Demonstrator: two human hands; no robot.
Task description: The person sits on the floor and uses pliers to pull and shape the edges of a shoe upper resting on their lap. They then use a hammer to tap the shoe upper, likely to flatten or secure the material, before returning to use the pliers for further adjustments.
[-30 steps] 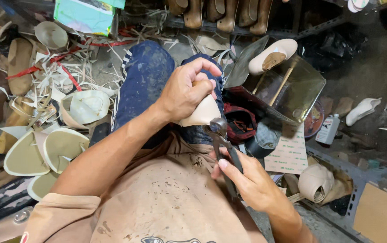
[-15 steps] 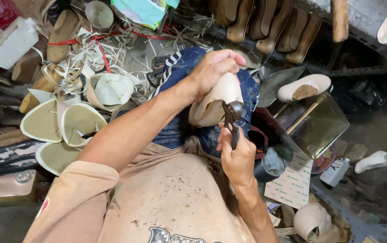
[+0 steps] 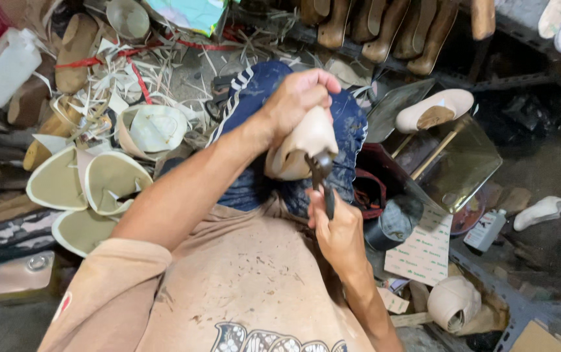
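Observation:
My left hand [image 3: 297, 98] grips a beige shoe upper on its last [image 3: 303, 146], holding it over my lap in blue trousers [image 3: 261, 88]. My right hand [image 3: 339, 231] is closed around the handles of dark pincers [image 3: 321, 175], whose jaws bite the edge of the beige upper just below my left hand. Both forearms reach forward over my stained tan shirt [image 3: 241, 280].
Cream-edged sole pieces [image 3: 85, 186] and scrap strips [image 3: 130, 72] lie at left. Wooden lasts [image 3: 385, 26] line a shelf at the top. At right are a beige shoe [image 3: 434, 111], a dark tin [image 3: 394, 221], a small bottle [image 3: 486, 228] and a roll of material [image 3: 453, 303].
The view shifted so the work sits more central. My right hand rose with the pincers, and their jaws now close on the edge of the upper.

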